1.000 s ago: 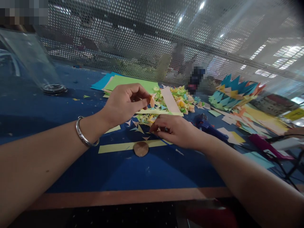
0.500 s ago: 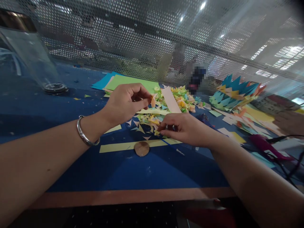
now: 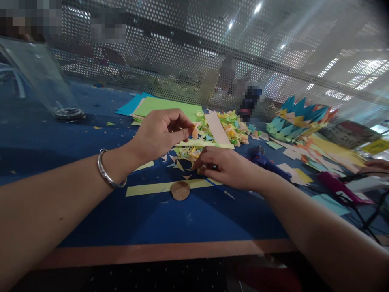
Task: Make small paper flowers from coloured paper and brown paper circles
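Note:
My left hand pinches a small orange folded paper piece between thumb and fingertips, raised over the paper pieces. Lower and to the right, my right hand reaches down to the table with curled fingers among small paper scraps. What lies between its fingertips is hidden. A thin blue stick with a pale end lies just below this hand. In front of both hands, a round wooden disc rests on a long yellow paper strip.
Behind my hands is a heap of folded paper pieces with a pink strip. Coloured sheets and a glass jar are left; a blue glue gun, a spiky paper ring and another person's hand are right.
My right hand has shifted slightly left over the scraps, uncovering more of the glue gun. My left hand keeps its pinch almost unmoved. Another person's hand shows at the right edge.

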The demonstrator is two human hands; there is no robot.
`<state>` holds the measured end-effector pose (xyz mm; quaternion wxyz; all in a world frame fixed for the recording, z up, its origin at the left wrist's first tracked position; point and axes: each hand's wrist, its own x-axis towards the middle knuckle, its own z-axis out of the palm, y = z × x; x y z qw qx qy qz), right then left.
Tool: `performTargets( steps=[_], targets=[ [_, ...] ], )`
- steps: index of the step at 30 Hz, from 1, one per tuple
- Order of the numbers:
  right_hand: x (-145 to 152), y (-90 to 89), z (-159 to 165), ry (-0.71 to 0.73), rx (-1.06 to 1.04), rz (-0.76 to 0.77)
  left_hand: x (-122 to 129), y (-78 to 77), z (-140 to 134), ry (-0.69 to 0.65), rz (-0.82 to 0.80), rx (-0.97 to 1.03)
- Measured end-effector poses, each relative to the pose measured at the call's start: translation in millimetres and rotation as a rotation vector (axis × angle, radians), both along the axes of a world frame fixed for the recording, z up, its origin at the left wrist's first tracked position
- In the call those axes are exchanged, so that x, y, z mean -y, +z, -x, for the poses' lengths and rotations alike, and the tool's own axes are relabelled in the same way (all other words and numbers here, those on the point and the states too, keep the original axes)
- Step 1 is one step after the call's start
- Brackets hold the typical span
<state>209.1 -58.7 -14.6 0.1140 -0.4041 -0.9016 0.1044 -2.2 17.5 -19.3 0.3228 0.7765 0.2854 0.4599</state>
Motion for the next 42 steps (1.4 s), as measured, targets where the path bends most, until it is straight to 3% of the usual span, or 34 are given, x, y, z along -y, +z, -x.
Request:
performTargets(
  steps=[10,18,28,42],
  targets=[
    [0,2.4,1,-0.013,-0.031,0.002,1,1.2,0,-0.009,-0.003,-0.008],
    [4,8.2,-4,-0.115,-0.283,0.043,3,1.4,2,-0.026,0.044,-0.044],
    [4,9.8,-5,-0.219,-0.595,-0.219,11,1.6,-3,-0.153,0.121,-0.042],
    [6,7.1,0,-0.252,-0.646,-0.253,16,1.9,-7,-0.067,0.055,-0.066]
  ],
)
